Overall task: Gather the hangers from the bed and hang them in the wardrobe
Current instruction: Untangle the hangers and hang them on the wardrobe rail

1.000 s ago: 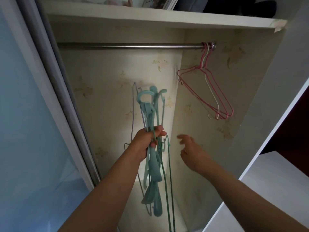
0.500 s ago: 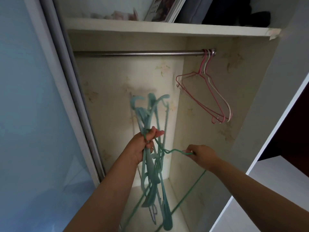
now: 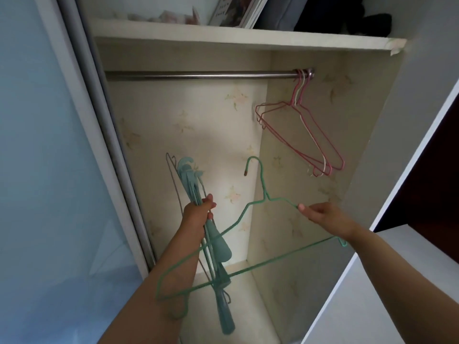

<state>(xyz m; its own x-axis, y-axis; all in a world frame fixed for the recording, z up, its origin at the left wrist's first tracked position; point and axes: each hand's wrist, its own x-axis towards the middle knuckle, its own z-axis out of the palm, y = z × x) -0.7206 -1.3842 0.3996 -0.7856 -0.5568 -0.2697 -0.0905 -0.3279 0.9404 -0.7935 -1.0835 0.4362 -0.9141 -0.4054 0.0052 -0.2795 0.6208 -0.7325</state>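
Note:
My left hand (image 3: 198, 214) grips a bundle of teal hangers (image 3: 192, 181) inside the open wardrobe, their hooks up and their bodies hanging below the fist. My right hand (image 3: 323, 217) pinches the right shoulder of a single green wire hanger (image 3: 263, 192), drawn out to the right of the bundle with its hook pointing up. The metal rail (image 3: 198, 75) crosses the wardrobe high above both hands. Three thin wire hangers (image 3: 305, 135), pink and white, hang at the rail's far right end.
A frosted sliding door (image 3: 49, 170) stands at my left. A shelf (image 3: 223, 40) above the rail carries books and dark folded items. The wardrobe's white side panel (image 3: 397, 170) is at my right, with a pale surface (image 3: 397, 281) below it.
My right hand reached to the bundle, took hold of one green wire hanger and pulled it out to the right and upward. My left hand kept the bundle, shifting slightly lower.

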